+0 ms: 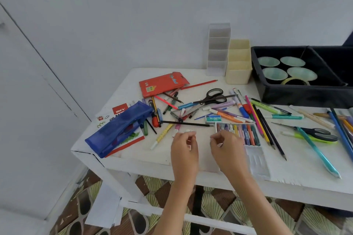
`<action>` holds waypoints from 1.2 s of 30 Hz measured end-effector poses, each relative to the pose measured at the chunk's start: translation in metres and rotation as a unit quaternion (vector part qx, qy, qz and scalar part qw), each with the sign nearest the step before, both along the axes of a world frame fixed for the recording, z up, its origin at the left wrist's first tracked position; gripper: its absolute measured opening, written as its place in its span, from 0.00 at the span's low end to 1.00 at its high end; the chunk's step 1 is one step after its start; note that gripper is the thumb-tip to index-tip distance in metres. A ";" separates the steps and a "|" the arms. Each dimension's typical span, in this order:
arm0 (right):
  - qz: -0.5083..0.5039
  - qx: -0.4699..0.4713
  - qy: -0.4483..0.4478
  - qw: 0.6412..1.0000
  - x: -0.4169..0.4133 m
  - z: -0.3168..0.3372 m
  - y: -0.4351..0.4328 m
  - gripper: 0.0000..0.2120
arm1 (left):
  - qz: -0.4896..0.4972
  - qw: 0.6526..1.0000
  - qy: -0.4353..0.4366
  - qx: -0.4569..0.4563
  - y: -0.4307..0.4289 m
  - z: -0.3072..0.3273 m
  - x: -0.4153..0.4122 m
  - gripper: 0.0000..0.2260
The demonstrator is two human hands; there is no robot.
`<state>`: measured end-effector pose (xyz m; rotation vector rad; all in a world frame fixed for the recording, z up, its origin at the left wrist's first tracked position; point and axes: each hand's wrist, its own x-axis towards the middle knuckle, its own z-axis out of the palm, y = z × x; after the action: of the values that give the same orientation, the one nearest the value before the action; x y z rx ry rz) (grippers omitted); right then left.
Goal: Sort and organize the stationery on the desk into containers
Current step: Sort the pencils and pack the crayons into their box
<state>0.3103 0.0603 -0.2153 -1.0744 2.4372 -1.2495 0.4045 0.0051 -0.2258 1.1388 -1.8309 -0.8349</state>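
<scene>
At the near edge of the white, scuffed worktop point(145, 155) the left hand point(184, 145) curls its fingers in a pinch on a small white piece point(188, 131), too blurred to name. The right hand point(226, 146) is curled as well, but I cannot tell whether it holds anything. Just right of it lies the open pastel tray point(238, 133), its waxy sticks packed side by side. A careless wrist could tip it and scatter them. Its clear sleeve point(257, 160) and a slim teal pen point(317, 150) sit close to that edge, so a sweeping forearm may push them to the floor. Round smooth barrels will likely roll when the heap is stirred. At the near left corner slumps a soft blue mesh pouch point(118, 129). Mid-worktop, hard black-handled scissors point(212, 97) lie buried among pens, so a blind grab risks meeting the blades. A flat red card box point(162, 84) lies beyond them. Along the far edge stand the containers, well apart from the hands: a stepped white holder point(218, 49), a cream plastic one point(238, 61), and at the far right corner a rigid black tray point(301, 93).
</scene>
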 end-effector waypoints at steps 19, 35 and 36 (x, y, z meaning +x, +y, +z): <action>0.114 -0.001 -0.026 0.993 0.034 -0.001 -0.145 0.06 | 0.098 0.989 -0.108 -0.011 -0.148 0.010 0.065 0.12; 0.099 0.083 -0.004 0.992 0.055 -0.011 -0.192 0.15 | 0.095 0.983 -0.156 -0.015 -0.205 -0.010 0.095 0.11; 0.093 0.075 -0.020 0.993 0.055 -0.010 -0.192 0.17 | 0.094 0.984 -0.151 -0.022 -0.207 -0.009 0.096 0.11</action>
<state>0.3651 -0.1321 -0.2258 -1.1896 2.2991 -1.0053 0.5003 -0.2017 -0.2351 1.4466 -1.9345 -0.5323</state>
